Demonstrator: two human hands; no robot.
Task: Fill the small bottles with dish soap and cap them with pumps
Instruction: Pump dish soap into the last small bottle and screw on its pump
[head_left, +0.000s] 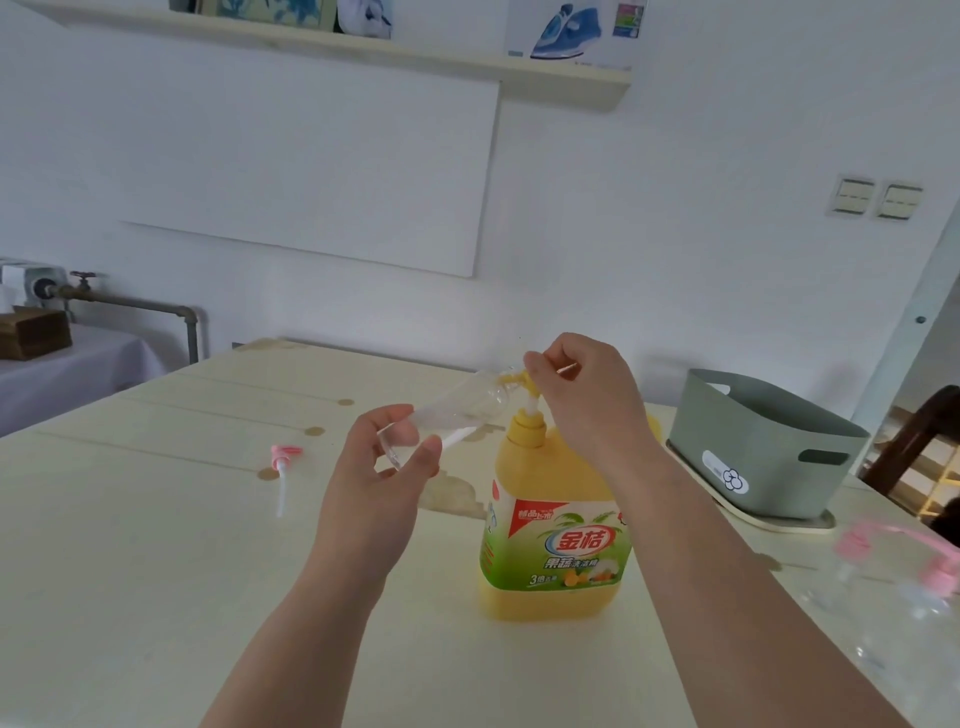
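Above the table (156, 545), my left hand (384, 467) grips the bottle (457, 410) tilted mouth-first to the jug pump (514, 383), which my right hand (582, 384) pinches, ready to squirt soap in.

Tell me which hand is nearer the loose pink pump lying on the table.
Left. The left hand, gripping the small clear bottle, is just right of the pink pump; the right hand is farther right, on the soap jug's pump.
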